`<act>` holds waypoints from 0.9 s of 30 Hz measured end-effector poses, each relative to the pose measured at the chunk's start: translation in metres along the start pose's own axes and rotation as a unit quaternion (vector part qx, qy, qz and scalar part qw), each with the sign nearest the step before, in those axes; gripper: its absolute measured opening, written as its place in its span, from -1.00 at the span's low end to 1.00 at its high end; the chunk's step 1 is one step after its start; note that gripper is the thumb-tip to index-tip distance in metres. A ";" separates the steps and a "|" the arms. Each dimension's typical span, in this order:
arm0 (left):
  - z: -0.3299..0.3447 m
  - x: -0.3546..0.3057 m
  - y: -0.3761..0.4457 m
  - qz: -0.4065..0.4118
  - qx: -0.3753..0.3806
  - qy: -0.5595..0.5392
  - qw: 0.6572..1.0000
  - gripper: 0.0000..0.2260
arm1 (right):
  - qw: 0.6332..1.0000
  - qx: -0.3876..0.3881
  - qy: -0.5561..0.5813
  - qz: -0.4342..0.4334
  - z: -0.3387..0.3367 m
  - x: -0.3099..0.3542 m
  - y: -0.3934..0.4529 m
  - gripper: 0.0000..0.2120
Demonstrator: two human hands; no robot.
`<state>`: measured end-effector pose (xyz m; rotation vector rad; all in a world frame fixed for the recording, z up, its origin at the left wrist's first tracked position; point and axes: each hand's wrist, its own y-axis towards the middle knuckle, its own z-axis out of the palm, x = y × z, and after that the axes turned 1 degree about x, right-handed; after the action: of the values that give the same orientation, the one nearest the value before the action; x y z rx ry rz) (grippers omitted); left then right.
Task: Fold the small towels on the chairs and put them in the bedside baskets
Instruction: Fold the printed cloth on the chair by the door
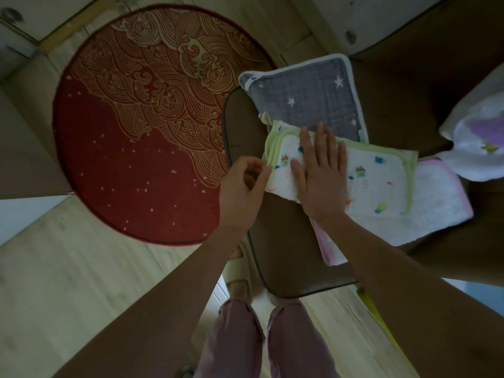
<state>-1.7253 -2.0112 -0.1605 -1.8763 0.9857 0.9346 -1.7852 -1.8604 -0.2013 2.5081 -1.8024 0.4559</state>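
**Hands on the green-edged towel at the chair's left edge**

The chair (283, 257) is the landmark: a brown padded seat seen from above, with several small towels lying on it; the green towel (376, 181), white with little house prints and a green border, lies across the seat's middle, partly folded, its left end doubled over near the seat's left edge; the right hand (319, 173) lies flat on that doubled end, fingers straight and slightly spread, pressing the cloth down; the left hand (242, 184) is at the seat's left edge, its thumb and fingertips curled together and pinching the towel's folded border; the grey towel (308, 96), dotted with white stars and edged in white, lies at the far side of the seat, one corner hanging past the seat's far-left edge, its near edge tucked under the green towel; the pink towel (436, 208) lies beneath the green towel, showing toward the seat's right and near sides; a white cloth (474, 148) with a purple patch sits beyond the seat's right side; left of the chair a round red rug (141, 126) with gold wave lines lies on the wooden floor (81, 268).
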 end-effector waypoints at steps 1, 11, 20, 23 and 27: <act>0.001 0.000 -0.003 0.000 0.017 0.003 1.000 -0.91 | 1.000 0.000 0.002 0.001 0.000 0.000 0.000 -0.40; -0.006 0.006 -0.006 0.057 0.022 0.250 0.966 -0.79 | 0.999 0.007 -0.039 -0.009 0.004 -0.003 0.002 -0.40; 0.002 -0.012 0.004 0.107 -0.067 0.280 0.952 -0.85 | 0.999 0.021 0.042 -0.007 -0.015 -0.003 -0.001 -0.41; 0.014 -0.030 0.005 0.250 -0.043 0.280 0.926 -0.86 | 0.984 -0.077 0.155 0.051 -0.042 -0.020 -0.025 -0.47; 0.057 -0.043 0.011 0.318 0.118 0.276 0.900 -0.75 | 0.920 -0.147 0.260 0.255 -0.071 -0.055 -0.062 -0.53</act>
<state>-1.7666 -1.9535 -0.1503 -1.6522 2.0442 0.5787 -1.7595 -1.7755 -0.1371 1.5113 -2.0663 0.7124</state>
